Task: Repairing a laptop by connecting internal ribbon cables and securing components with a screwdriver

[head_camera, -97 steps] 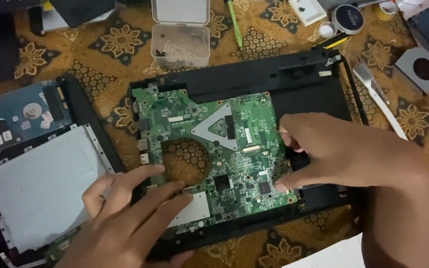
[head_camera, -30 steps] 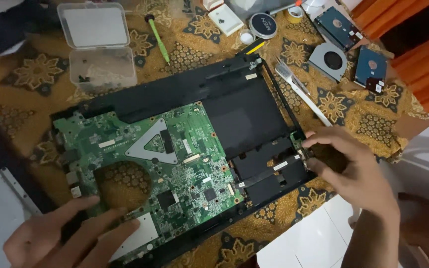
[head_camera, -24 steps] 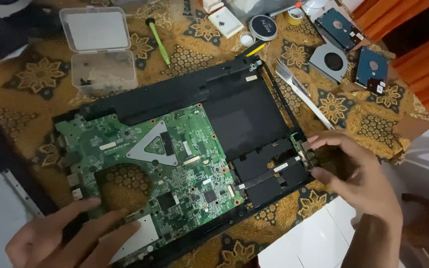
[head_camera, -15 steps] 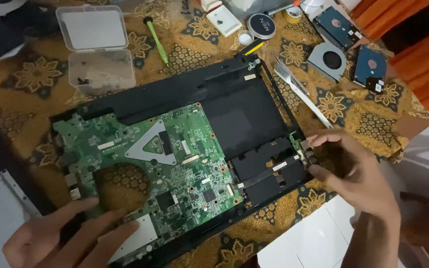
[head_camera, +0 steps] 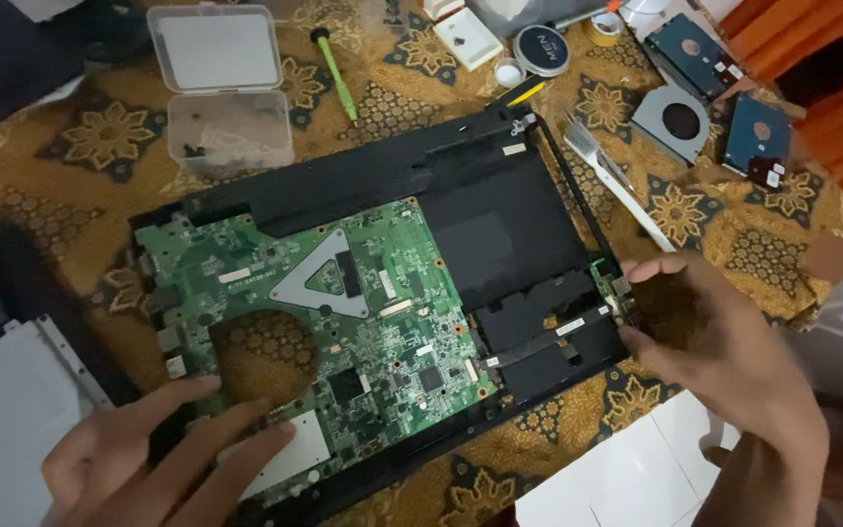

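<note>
— In the middle of the frame, what lies there?

— A black plastic laptop base shell (head_camera: 500,210), set at a slant on a surface covered with a brown cloth patterned with gold flowers (head_camera: 80,146). A green printed circuit board with a round cut-out (head_camera: 314,312) sits in the shell's left half; the right half shows bare black plastic.

— Where are the hands?

— The left hand (head_camera: 148,459) is at the lower left, its fingers (head_camera: 182,395) spread flat and resting on the board's lower left corner, beside the cut-out. The right hand (head_camera: 724,342) is at the right edge of the shell, thumb and forefinger pinching a small green daughter board (head_camera: 609,283) that stands at the shell's right rim.

— And around the shell?

— In the upper left, a clear plastic hinged box (head_camera: 221,88) lies open with small dark screws in its lower tray. Just right of it lies a green-handled screwdriver (head_camera: 336,73). At the upper right, a grey cooling fan (head_camera: 677,122) sits near two hard drives with blue-grey tops (head_camera: 724,93), and a flat metal strip (head_camera: 612,181) lies just beside the shell's right rim. A round dark tin (head_camera: 541,49) sits at the top centre. A grey metal panel (head_camera: 12,420) fills the lower left edge.
</note>
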